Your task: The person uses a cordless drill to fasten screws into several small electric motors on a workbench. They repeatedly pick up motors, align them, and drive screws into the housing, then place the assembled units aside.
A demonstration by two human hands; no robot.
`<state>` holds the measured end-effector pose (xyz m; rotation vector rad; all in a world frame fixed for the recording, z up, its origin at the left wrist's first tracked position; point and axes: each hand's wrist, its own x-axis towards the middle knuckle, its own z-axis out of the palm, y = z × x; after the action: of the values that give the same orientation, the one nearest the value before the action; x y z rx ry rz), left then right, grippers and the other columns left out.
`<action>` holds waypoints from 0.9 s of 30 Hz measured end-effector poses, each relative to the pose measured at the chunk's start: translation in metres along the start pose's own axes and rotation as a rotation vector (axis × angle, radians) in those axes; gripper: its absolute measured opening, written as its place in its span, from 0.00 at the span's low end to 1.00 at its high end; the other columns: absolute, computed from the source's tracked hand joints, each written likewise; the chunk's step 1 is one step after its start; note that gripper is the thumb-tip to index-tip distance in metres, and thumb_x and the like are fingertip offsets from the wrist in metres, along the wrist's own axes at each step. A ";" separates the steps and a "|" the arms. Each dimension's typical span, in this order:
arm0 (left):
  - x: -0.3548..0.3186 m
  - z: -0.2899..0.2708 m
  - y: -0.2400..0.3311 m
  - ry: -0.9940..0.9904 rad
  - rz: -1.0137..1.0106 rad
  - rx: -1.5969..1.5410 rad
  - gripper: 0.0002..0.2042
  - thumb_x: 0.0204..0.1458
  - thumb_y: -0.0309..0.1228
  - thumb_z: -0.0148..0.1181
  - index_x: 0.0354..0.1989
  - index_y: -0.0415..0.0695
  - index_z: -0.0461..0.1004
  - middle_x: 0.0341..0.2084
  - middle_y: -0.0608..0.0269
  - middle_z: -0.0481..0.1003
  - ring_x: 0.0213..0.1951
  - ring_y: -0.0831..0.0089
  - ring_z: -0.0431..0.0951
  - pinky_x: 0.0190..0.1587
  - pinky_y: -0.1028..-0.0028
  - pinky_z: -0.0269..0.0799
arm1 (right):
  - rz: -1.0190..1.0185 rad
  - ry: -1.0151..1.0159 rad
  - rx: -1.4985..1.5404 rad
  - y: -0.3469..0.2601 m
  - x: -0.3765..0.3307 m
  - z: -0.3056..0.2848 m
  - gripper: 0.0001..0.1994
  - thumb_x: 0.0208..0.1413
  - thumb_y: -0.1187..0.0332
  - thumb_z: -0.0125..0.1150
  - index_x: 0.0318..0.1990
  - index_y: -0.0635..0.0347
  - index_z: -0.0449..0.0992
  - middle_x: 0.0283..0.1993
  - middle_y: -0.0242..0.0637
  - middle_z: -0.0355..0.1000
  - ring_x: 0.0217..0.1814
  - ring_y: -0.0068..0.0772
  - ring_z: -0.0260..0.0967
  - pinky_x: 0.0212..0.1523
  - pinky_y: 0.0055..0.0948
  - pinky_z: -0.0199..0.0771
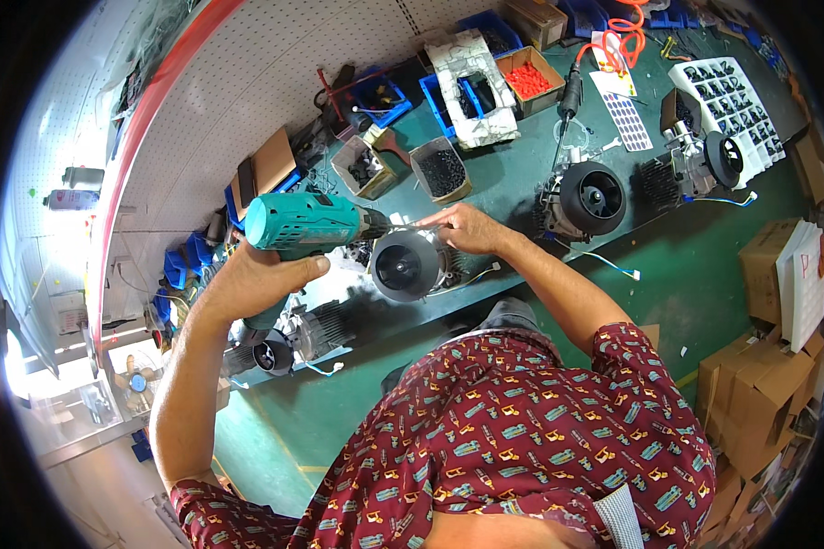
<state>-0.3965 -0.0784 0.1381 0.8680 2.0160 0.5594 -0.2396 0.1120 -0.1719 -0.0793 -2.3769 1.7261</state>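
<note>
My left hand (258, 279) is wrapped round the handle of a teal cordless drill (304, 221), held level above the bench with its chuck pointing right. A thin bit reaches from the chuck toward the fingers of my right hand (470, 229). Those fingers are bent together at the far side of a blower motor (405, 265) with a dark round fan housing; whatever they pinch is too small to make out. To the left of it, partly under my left forearm, lies another blower motor (273, 351). Further right stands a third blower motor (591, 198).
Boxes of small black parts (440, 171) stand behind the drill, near a box of red parts (527, 80). A screwdriver on an orange coiled cord (570, 95) is at the back right, before a white parts tray (729, 112). Cardboard boxes (751, 389) are stacked on the right.
</note>
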 end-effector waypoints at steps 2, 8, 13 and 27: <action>0.002 0.001 0.001 -0.004 0.002 -0.005 0.22 0.55 0.34 0.72 0.57 0.42 0.75 0.41 0.66 0.80 0.40 0.79 0.77 0.43 0.72 0.76 | 0.179 -0.103 0.080 -0.007 -0.003 -0.007 0.21 0.50 0.71 0.55 0.52 0.60 0.83 0.41 0.47 0.82 0.38 0.37 0.80 0.45 0.32 0.80; 0.003 0.005 0.014 -0.057 -0.056 0.107 0.21 0.54 0.35 0.73 0.55 0.44 0.77 0.42 0.65 0.82 0.42 0.76 0.79 0.47 0.71 0.77 | -0.040 0.139 0.081 0.012 -0.010 0.012 0.25 0.48 0.67 0.77 0.55 0.60 0.80 0.32 0.43 0.80 0.29 0.29 0.72 0.35 0.30 0.76; 0.006 0.009 0.027 -0.091 -0.014 0.347 0.20 0.53 0.37 0.73 0.54 0.47 0.78 0.41 0.59 0.82 0.42 0.69 0.81 0.49 0.68 0.77 | 0.184 0.022 0.370 0.030 -0.014 0.024 0.24 0.49 0.69 0.78 0.55 0.60 0.80 0.26 0.34 0.74 0.27 0.21 0.65 0.30 0.28 0.69; 0.007 0.026 0.039 -0.063 0.015 0.330 0.19 0.51 0.33 0.70 0.52 0.44 0.79 0.41 0.54 0.81 0.43 0.65 0.81 0.50 0.65 0.76 | 0.248 -0.036 0.410 0.011 -0.014 0.014 0.22 0.54 0.72 0.74 0.57 0.55 0.80 0.27 0.23 0.61 0.30 0.16 0.54 0.30 0.22 0.60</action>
<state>-0.3633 -0.0462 0.1458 1.0824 2.0772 0.2047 -0.2295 0.1002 -0.1884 -0.2923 -2.0550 2.3106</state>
